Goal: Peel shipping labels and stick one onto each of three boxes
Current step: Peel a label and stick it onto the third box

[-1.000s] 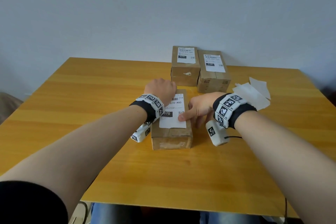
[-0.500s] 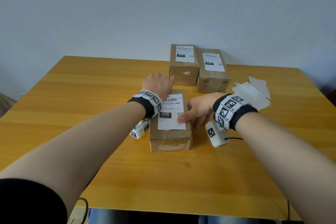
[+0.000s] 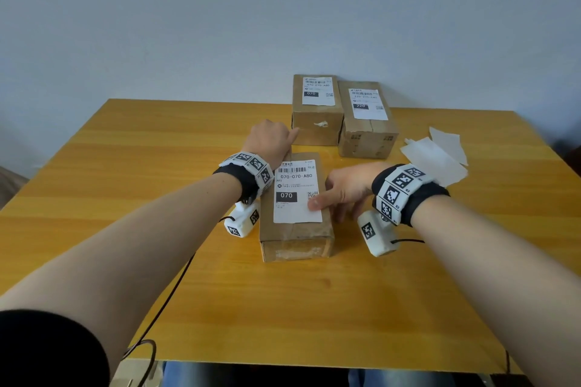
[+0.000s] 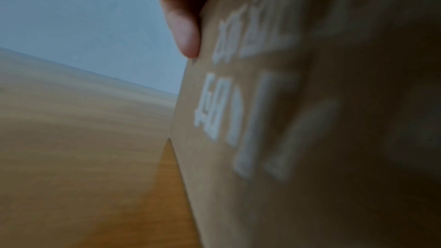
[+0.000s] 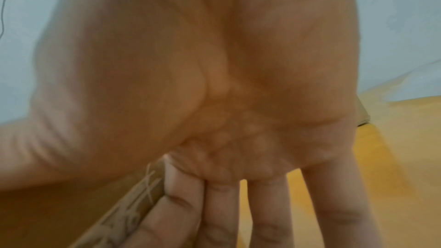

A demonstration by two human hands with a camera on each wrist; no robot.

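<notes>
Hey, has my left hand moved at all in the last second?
Yes. The left hand slid away from the person along the near box, closer to the back left box, uncovering the top of the label.

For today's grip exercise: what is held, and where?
Near box: left hand grips its far left corner; right hand presses its right side, thumb on label.

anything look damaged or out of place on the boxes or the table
The back-left box has a small white tear on its front face, and the near box shows whitish scuffing on its front end. Peeled backing sheets lie loose on the table at the right. Nothing else stands out.
</notes>
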